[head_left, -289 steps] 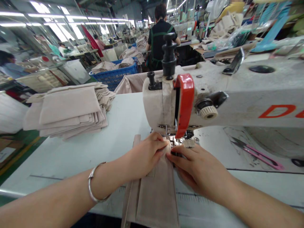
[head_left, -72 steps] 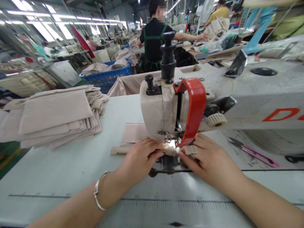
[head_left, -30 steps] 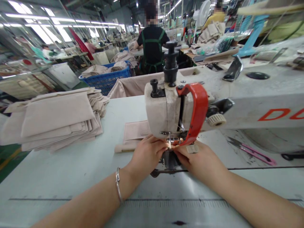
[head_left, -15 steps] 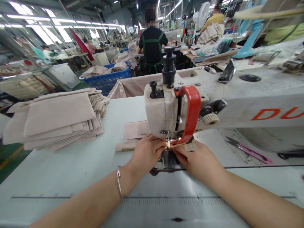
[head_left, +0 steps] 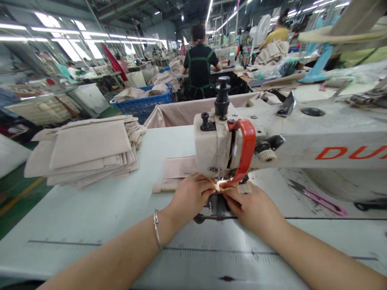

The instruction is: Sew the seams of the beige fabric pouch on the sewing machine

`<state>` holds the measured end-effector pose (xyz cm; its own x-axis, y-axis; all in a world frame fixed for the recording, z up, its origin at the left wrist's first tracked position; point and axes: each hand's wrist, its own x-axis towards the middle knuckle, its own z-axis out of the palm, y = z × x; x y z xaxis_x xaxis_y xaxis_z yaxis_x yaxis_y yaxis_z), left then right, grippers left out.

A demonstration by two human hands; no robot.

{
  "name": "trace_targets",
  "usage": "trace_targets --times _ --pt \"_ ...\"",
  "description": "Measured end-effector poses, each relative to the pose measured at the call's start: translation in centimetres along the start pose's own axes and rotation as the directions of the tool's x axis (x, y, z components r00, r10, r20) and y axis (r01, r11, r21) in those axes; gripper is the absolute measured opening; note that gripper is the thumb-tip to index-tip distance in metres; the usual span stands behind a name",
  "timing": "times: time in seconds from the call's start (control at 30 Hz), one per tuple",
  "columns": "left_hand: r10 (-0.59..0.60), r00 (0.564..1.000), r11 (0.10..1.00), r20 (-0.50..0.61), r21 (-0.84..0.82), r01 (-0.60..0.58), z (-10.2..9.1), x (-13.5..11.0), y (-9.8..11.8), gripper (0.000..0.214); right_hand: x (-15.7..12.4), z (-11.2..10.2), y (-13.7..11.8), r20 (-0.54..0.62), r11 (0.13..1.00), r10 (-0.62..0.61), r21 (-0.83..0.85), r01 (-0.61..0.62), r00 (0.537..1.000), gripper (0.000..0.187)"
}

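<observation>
Under the head of a white sewing machine [head_left: 208, 147] with a red guard [head_left: 247, 149], both hands meet at the needle. My left hand [head_left: 192, 197], with a silver bracelet at its wrist, is closed and pinches the edge of a beige fabric piece [head_left: 178, 167] near the presser foot. From the other side my right hand [head_left: 252, 205] pinches the same small lit bit of fabric, fingertips close to the left ones. The fabric lies flat behind the left hand, its front edge rolled or folded. The machine head and fingers hide most of the stitching spot.
A stack of folded beige fabric pieces [head_left: 90, 145] lies on the table's left. Pink-handled thread snips [head_left: 320, 197] rest right of the needle. Behind the table stand a blue basket [head_left: 145, 102] of fabric and a cloth-lined bin [head_left: 178, 112]. Farther back sits a person in black [head_left: 199, 64].
The camera view has shifted slightly, so the scene sits a little lower and mostly further right. Both hands keep their pinch at the needle; no clear movement of the fabric shows.
</observation>
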<state>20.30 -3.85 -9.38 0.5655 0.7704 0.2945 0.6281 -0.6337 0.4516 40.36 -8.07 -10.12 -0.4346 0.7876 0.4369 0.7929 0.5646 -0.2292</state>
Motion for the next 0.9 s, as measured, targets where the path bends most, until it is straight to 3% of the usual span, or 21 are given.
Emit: trace_targets --times 0.17,0.3,0.4,0.47,0.57,0.67,0.77,0.9 --pt "0.025 1.000 0.999 0.004 0.040 -0.025 -0.1 0.5 0.0 0.011 0.0 0.4 0.5 -0.001 0.999 0.009 0.043 -0.009 1.000 0.022" --pt "0.058 0.997 0.998 0.052 0.022 -0.059 -1.8 0.0 0.6 0.009 -0.1 -0.3 0.7 -0.028 0.993 -0.033 0.113 0.036 0.999 0.025" --pt "0.055 0.977 0.998 0.207 0.026 -0.062 -4.0 -2.9 1.3 0.026 -0.3 -1.6 -0.3 -0.033 0.979 -0.112 0.167 0.116 0.993 0.026" --pt "0.060 0.946 0.996 0.317 0.043 -0.078 -5.4 -6.1 1.8 0.036 -0.5 -2.4 -1.7 0.025 0.964 -0.172 0.211 0.163 0.985 0.027" --pt "0.069 0.926 0.995 0.372 0.042 -0.091 -6.6 -10.9 2.6 0.043 -0.7 -2.5 -4.2 0.114 0.943 -0.237 0.266 0.200 0.965 0.028" --pt "0.019 0.945 0.998 0.326 0.048 -0.037 -7.0 -14.2 3.4 0.038 -0.8 -1.5 -5.8 0.124 0.917 -0.288 0.322 0.236 0.949 0.026" --pt "-0.027 0.971 0.999 0.238 0.041 0.017 -7.0 -15.8 4.0 0.029 -1.1 -0.5 -6.1 0.109 0.901 -0.280 0.373 0.222 0.954 0.021" --pt "-0.155 0.988 0.988 -0.021 -0.014 0.154 -7.0 -17.1 3.8 0.023 -1.5 -0.6 -5.7 0.125 0.889 -0.280 0.408 0.208 0.952 0.026"
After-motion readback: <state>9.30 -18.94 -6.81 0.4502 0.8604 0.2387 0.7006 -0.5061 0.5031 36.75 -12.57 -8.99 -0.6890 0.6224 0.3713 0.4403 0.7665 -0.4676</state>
